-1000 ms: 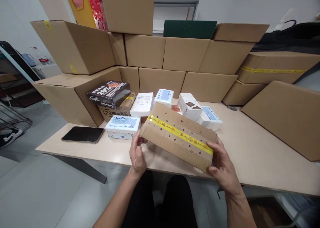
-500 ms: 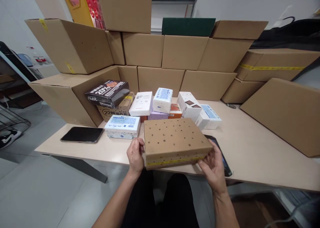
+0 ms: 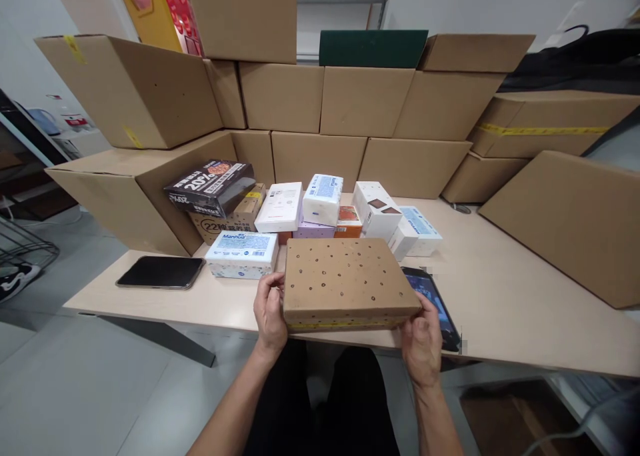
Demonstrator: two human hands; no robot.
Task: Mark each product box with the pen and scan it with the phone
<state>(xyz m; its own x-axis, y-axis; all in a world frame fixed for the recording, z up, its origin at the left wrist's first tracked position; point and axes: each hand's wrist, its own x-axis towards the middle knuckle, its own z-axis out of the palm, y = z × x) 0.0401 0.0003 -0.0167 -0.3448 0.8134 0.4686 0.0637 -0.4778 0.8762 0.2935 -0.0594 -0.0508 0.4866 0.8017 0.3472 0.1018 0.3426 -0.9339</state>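
- Left grip (image 3: 270, 315) and right grip (image 3: 423, 339) hold the dotted cardboard box (image 3: 345, 276).
- Manhua pack (image 3: 243, 253) sits near left grip, lit-screen device (image 3: 424, 284) near right grip.
- Purple box (image 3: 315, 231) stands behind.

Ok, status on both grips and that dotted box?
Left grip and right grip holding opposite ends of dotted box. Lit-screen device beside right grip; Manhua pack beyond left.
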